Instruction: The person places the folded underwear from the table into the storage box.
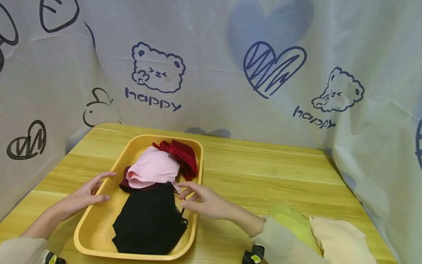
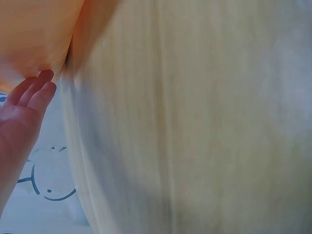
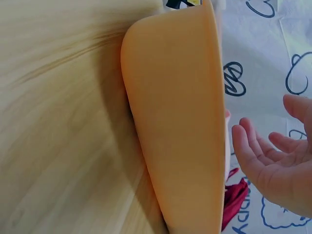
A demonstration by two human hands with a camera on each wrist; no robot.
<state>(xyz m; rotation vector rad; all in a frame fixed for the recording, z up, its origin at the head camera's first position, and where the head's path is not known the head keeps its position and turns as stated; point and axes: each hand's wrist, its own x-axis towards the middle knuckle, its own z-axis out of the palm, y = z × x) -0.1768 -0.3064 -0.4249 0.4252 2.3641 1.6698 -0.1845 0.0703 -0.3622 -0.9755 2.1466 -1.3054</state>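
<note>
A yellow plastic tub (image 1: 99,234) holds folded cloth items. Nearest is a black garment (image 1: 148,220) with thin straps along its right edge. Behind it, a pink cloth (image 1: 155,167) overlaps a dark maroon cloth (image 1: 124,183), and a red cloth (image 1: 184,156) lies in the far right corner. My left hand (image 1: 84,198) is at the tub's left side, thumb over the rim; its other fingers (image 2: 41,92) lie along the outer wall in the left wrist view. Over the right rim, my right hand (image 1: 206,201) hovers beside the black garment with loosely bent fingers, holding nothing.
On the wooden table (image 1: 263,168), a yellow-green cloth (image 1: 293,223) and a cream cloth (image 1: 343,240) lie at the right, partly behind the right sleeve. White sheeting (image 1: 211,84) with drawn bears and hearts stands around the table's back and sides.
</note>
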